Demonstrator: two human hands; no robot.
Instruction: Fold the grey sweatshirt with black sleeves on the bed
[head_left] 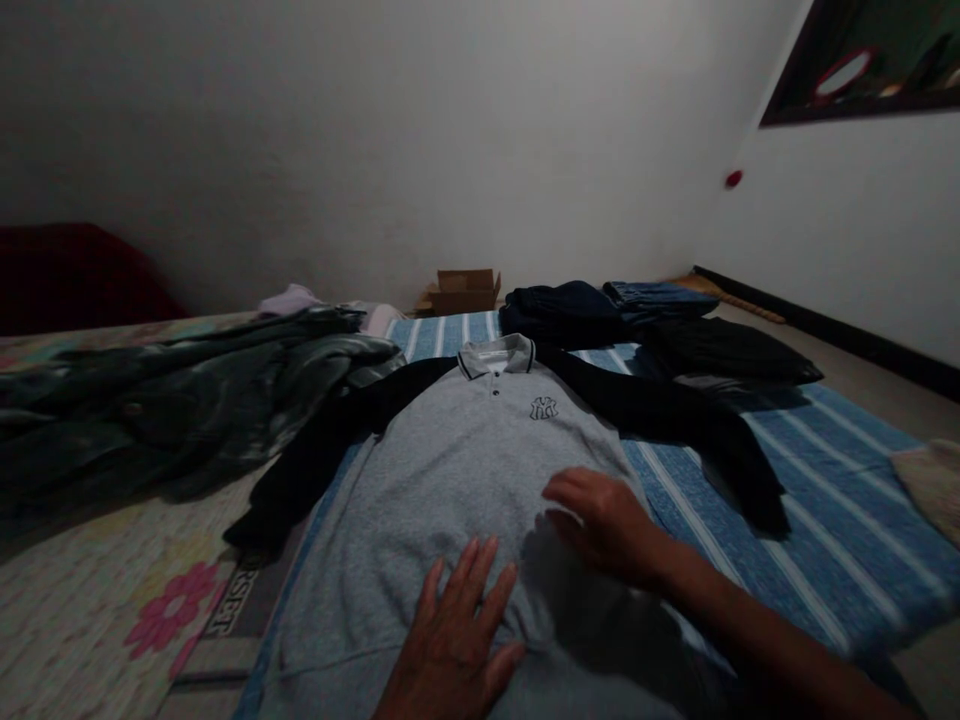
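A grey polo shirt point(450, 465) with long black sleeves lies spread out, front side up, its collar at the far end. A small dark emblem point(544, 408) sits on its chest. My left hand point(459, 630) rests flat on the lower front of the shirt with its fingers spread. Just above the cloth on the right side hovers my right hand point(600, 515), its fingers slightly curved and apart, casting a shadow on the shirt. Neither hand grips anything.
Under the shirt is a blue striped sheet point(832, 510). Dark rumpled clothes point(195, 400) lie at the left on a flowered cover point(90, 600). Folded dark garments point(727, 350) and jeans point(660, 298) are stacked at the back right. A cardboard box point(463, 290) stands by the wall.
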